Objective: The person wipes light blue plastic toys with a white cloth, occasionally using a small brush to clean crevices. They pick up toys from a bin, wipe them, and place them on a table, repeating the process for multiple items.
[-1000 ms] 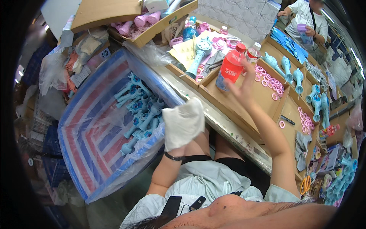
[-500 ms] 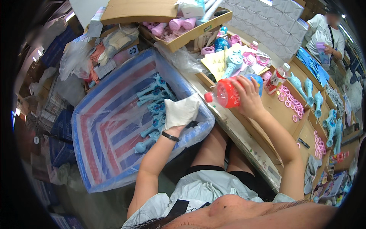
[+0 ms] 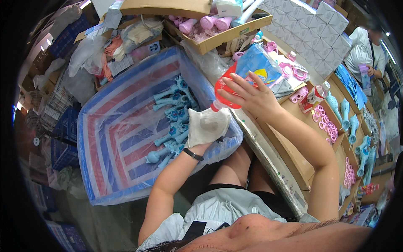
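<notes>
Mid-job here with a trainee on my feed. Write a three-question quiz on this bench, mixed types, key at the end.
1. Which wrist wears the black wristband?
2. True or false: the right hand holds the red-and-blue plastic bottle tilted, its neck toward the white cloth over the left hand.
3. Where do the small pink rings lie?
A) In the plastic-lined bin
B) In the cardboard tray
C) On the person's lap

Key: 1. The left; 2. True; 3. B
</notes>
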Demonstrator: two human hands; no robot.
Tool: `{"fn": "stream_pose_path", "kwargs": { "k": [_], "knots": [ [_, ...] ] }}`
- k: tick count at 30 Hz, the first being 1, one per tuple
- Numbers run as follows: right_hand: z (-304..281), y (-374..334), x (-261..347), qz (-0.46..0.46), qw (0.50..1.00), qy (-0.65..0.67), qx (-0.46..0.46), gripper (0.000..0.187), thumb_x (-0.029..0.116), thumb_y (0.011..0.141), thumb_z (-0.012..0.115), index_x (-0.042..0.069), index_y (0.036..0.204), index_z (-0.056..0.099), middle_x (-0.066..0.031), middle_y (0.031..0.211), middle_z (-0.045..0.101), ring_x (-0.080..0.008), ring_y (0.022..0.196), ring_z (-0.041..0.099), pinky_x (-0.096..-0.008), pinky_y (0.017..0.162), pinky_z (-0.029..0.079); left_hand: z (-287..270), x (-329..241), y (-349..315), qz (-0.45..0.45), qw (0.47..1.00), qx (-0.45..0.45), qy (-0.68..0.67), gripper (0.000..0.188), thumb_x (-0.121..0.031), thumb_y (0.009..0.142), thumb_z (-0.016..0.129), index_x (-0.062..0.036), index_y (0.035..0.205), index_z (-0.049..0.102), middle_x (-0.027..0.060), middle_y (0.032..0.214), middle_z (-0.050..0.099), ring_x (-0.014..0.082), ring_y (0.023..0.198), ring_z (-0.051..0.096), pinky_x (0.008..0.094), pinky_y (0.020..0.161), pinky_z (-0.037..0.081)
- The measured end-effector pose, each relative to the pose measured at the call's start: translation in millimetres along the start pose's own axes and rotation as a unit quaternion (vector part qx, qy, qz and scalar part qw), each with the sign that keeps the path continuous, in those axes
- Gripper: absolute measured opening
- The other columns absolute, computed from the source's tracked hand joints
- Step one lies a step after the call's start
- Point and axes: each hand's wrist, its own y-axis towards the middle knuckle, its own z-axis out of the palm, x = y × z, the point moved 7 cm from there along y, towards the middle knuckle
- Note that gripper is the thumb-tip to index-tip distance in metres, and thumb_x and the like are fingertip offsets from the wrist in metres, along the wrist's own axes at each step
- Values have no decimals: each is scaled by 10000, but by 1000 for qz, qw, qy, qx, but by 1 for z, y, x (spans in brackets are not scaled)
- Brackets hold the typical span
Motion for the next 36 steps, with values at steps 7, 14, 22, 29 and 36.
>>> {"fn": "stream_pose_path", "kwargs": {
  "k": [7, 14, 22, 29, 36],
  "knots": [
    [-23, -10, 25, -13, 998, 54, -42, 619, 184, 772, 590, 367, 1329, 391, 47, 1442, 400, -141, 1371, 325, -473, 1153, 105, 7, 14, 3, -32, 936, 189, -294, 569, -438, 892, 557, -63, 1296, 418, 96, 1241, 522, 218, 1127, 530, 362, 949, 447],
    [-5, -15, 20, 66, 992, 109, -11, 587, 166, 765, 593, 267, 1320, 431, -2, 1353, 461, -177, 1323, 379, -439, 1129, 191, -8, 26, 9, -87, 956, 103, -260, 784, -524, 850, 581, -41, 1409, 319, 137, 1385, 426, 313, 1252, 441, 460, 1062, 368],
    [2, -99, 6, 361, 844, 394, 41, 819, 108, 638, 733, 186, 1379, 395, -97, 1326, 443, -279, 1340, 335, -507, 1084, 201, -10, 29, 14, -61, 945, 214, -238, 825, -658, 896, 349, 29, 1348, 415, 178, 1336, 499, 345, 1225, 479, 481, 1067, 355],
    [47, -184, -61, 643, 612, 441, -133, 994, 298, 574, 847, 18, 1379, 335, -200, 1287, 438, -361, 1227, 406, -461, 1042, 320, -29, 31, 14, -67, 948, 147, -275, 786, -628, 910, 383, 34, 1329, 448, 169, 1366, 485, 356, 1264, 448, 496, 1091, 321],
    [90, -237, -57, 710, 474, 441, -276, 1075, 298, 649, 845, -18, 1430, 177, -216, 1396, 293, -336, 1303, 333, -427, 1080, 303, -38, 21, 14, -78, 928, 180, -317, 730, -583, 908, 422, 31, 1299, 482, 182, 1328, 517, 361, 1241, 468, 514, 1082, 327]
  ]
}}
